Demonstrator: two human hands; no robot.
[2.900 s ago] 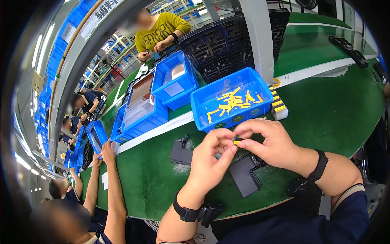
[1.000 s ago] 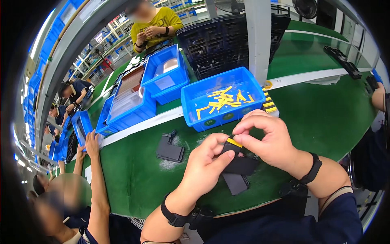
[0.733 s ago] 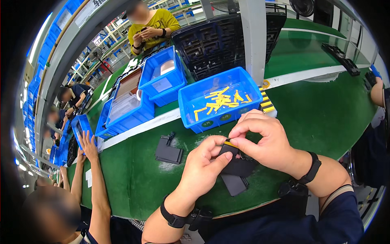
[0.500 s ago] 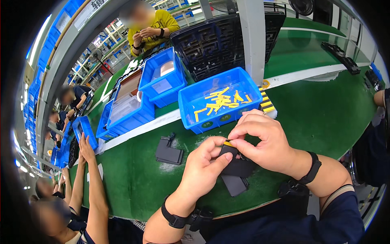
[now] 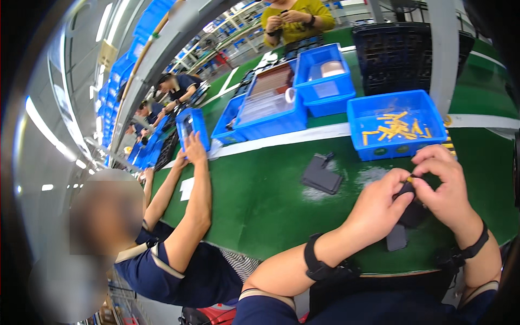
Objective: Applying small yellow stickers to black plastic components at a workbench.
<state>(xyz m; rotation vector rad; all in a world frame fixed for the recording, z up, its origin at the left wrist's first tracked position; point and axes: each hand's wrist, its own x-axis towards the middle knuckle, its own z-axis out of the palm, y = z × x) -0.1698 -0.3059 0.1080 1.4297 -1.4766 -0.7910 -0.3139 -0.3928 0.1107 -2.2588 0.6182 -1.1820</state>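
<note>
Lower right: my left fingers [image 5: 400,175] pinch black part [image 5: 404,188], right fingers [image 5: 426,190] yellow strip [image 5: 410,179], seemingly half-done; upper right, spare strips [image 5: 398,128]

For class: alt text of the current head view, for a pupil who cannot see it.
A person's bare left hand holds a flat black part and the right hand pinches a yellow strip at its edge; beyond, on a green table, sits a blue plastic bin of yellow pieces.

Free to pass left of left grip [image 5: 379,203] over bare tabletop [image 5: 260,189], except at black stack [image 5: 322,174]; blocked ahead by strip bin [image 5: 368,150], beyond it by post [image 5: 444,59].
</note>
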